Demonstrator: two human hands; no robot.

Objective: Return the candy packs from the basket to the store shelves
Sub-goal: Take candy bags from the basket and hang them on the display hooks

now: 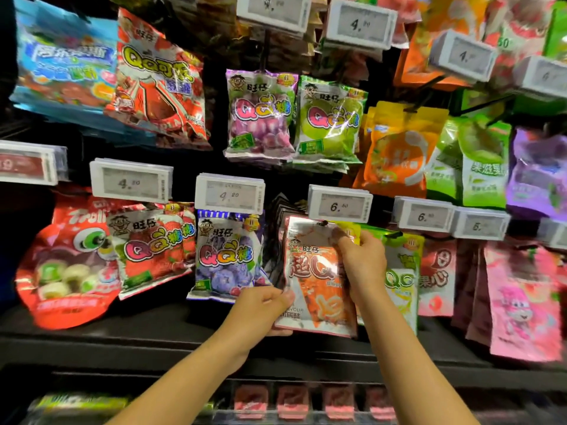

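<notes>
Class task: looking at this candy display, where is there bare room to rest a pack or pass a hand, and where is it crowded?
Free: the dark shelf ledge under the red eyeball-print bag and blue-purple gummy pack. Crowded: around the orange-and-white foil pack held by the left hand and right hand, packs overlap.

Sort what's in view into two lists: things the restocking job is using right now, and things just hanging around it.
In use:
- orange candy pack
- left hand, gripping its lower left corner
- right hand, pinching its top by the hook hole
- 6.50 price tag above it

Just there:
- purple grape pack
- green apple pack
- blueberry pack
- pink cartoon pack
</notes>
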